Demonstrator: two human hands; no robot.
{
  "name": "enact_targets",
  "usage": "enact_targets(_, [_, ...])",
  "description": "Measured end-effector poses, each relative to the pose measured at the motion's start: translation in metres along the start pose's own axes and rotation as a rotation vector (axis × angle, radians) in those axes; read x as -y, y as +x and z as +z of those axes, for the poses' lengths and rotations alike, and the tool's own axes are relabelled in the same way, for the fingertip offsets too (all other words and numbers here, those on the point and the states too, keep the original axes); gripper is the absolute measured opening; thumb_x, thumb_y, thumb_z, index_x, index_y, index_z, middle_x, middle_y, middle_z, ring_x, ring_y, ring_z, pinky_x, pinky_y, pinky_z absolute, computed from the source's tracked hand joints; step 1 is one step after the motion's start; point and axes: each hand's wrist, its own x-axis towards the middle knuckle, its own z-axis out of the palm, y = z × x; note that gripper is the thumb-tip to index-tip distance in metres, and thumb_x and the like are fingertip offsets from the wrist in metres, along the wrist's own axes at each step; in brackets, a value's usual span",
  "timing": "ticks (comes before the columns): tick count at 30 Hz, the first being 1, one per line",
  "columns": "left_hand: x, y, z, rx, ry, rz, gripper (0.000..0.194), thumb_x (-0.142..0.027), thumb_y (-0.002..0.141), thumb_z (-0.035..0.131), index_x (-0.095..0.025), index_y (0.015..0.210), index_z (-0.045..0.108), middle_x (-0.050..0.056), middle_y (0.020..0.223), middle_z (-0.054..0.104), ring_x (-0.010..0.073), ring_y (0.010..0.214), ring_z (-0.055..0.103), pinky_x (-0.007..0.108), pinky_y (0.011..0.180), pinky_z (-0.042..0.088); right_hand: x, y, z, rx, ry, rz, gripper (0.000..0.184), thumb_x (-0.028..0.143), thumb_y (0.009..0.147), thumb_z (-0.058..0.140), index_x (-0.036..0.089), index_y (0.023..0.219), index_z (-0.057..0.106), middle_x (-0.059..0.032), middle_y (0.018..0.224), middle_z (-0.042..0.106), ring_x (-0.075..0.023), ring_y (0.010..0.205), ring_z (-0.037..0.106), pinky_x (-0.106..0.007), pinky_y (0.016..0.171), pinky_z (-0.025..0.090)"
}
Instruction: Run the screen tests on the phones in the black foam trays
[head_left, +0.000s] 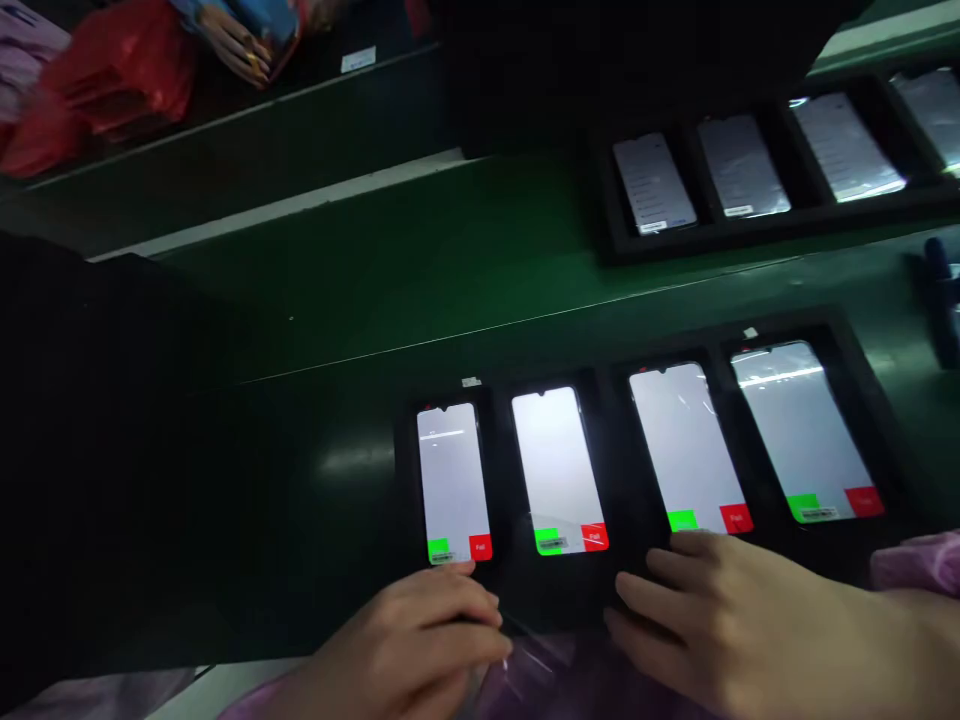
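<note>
A black tray (pixel 622 590) near me holds several phones with lit white screens, each showing a green and a red button at its bottom. My left hand (pixel 420 640) rests at the tray's near edge, fingers curled together, its fingertips just below the leftmost phone (pixel 452 480). My right hand (pixel 720 610) lies flat with fingers stretched out, tips at the green button of the third phone (pixel 686 445). Between these two phones lies the second phone (pixel 559 468), and the fourth phone (pixel 802 430) is on the right. Neither hand grips a phone.
A second black tray (pixel 750 235) with several phones sits farther back on the green conveyor belt (pixel 450 260). Another person's hand (pixel 236 45) and red bags (pixel 112 70) are at the far left top. Pink sleeve fabric (pixel 915 565) shows at the right edge.
</note>
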Motion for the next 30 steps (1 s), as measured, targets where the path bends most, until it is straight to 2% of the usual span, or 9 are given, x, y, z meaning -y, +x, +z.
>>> enact_targets(2, [0.012,-0.002,-0.010,-0.049,-0.020,-0.012,0.033,-0.003,0.089,0.049,-0.027,0.100,0.069,-0.005,0.100,0.078,0.0097,0.095,0.075,0.023,0.102,0.056,0.002,0.010,0.004,-0.047,-0.069,-0.048,0.019,0.012,0.093,0.054,0.018,0.101,0.070,-0.0019,0.085,0.063,-0.0163,0.059,0.050,-0.035,0.048,0.031])
enact_targets(5, [0.032,0.003,-0.019,-0.117,0.001,0.002,0.030,-0.002,0.087,0.052,-0.026,0.095,0.068,-0.006,0.096,0.078,0.0101,0.093,0.075,0.034,0.112,0.051,-0.002,0.017,0.008,-0.071,-0.113,-0.031,0.016,0.013,0.092,0.056,0.017,0.095,0.072,-0.0035,0.090,0.062,-0.0167,0.066,0.051,-0.034,0.049,0.032])
enact_targets(9, [0.050,0.017,-0.025,-0.203,0.042,0.040,0.024,-0.004,0.088,0.055,-0.025,0.091,0.067,-0.004,0.095,0.079,0.0146,0.096,0.076,0.039,0.109,0.056,-0.006,0.018,0.005,-0.109,-0.094,-0.021,0.017,0.013,0.091,0.056,0.016,0.082,0.070,-0.0045,0.089,0.062,-0.0173,0.067,0.049,-0.034,0.049,0.031])
enact_targets(14, [0.064,0.023,-0.030,-0.234,0.151,0.088,0.028,-0.006,0.090,0.056,-0.028,0.105,0.067,-0.001,0.117,0.075,0.0134,0.114,0.071,0.041,0.119,0.046,-0.006,0.025,0.001,-0.169,-0.028,-0.006,0.028,0.007,0.091,0.048,0.015,0.073,0.066,-0.0053,0.084,0.061,-0.0166,0.065,0.047,-0.035,0.049,0.031])
enact_targets(17, [0.078,0.018,-0.030,-0.366,0.405,-0.008,0.024,-0.015,0.094,0.059,-0.028,0.113,0.067,0.005,0.126,0.072,0.0242,0.123,0.067,0.060,0.119,0.041,-0.019,0.034,0.001,-0.173,0.007,0.005,0.026,0.006,0.092,0.051,0.015,0.073,0.066,-0.0031,0.077,0.058,-0.0163,0.063,0.047,-0.034,0.048,0.030])
enact_targets(19, [0.089,0.016,-0.030,-0.461,0.575,-0.153,0.018,-0.027,0.098,0.057,-0.028,0.111,0.069,0.010,0.128,0.070,0.0358,0.125,0.064,0.076,0.110,0.041,-0.037,0.043,0.000,-0.171,0.094,0.083,0.022,0.007,0.094,0.054,0.015,0.079,0.068,-0.0015,0.076,0.058,-0.0149,0.063,0.049,-0.032,0.049,0.032])
enact_targets(22, [0.099,0.017,-0.026,-0.489,0.594,-0.348,0.027,-0.041,0.101,0.049,-0.030,0.108,0.073,0.011,0.137,0.065,0.0443,0.132,0.057,0.084,0.101,0.042,-0.073,0.056,-0.008,-0.272,0.378,0.331,0.014,0.011,0.097,0.057,0.016,0.090,0.070,-0.0012,0.082,0.061,-0.0102,0.065,0.054,-0.025,0.055,0.039])
enact_targets(26, [0.099,0.023,-0.018,-0.469,0.542,-0.431,0.032,-0.046,0.101,0.045,-0.029,0.104,0.072,0.010,0.140,0.064,0.0426,0.138,0.052,0.084,0.108,0.033,-0.108,0.068,-0.026,-0.448,0.783,0.673,0.011,0.027,0.093,0.066,0.017,0.089,0.066,0.0021,0.071,0.057,-0.0083,0.057,0.049,-0.022,0.050,0.036])
enact_targets(30, [0.101,0.029,-0.017,-0.527,0.505,-0.409,0.027,-0.046,0.100,0.049,-0.028,0.101,0.070,0.008,0.134,0.068,0.0367,0.126,0.063,0.081,0.114,0.029,-0.111,0.066,-0.036,-0.529,0.875,0.808,0.016,0.032,0.088,0.071,0.018,0.088,0.065,0.0004,0.076,0.057,-0.0093,0.059,0.050,-0.023,0.050,0.035])
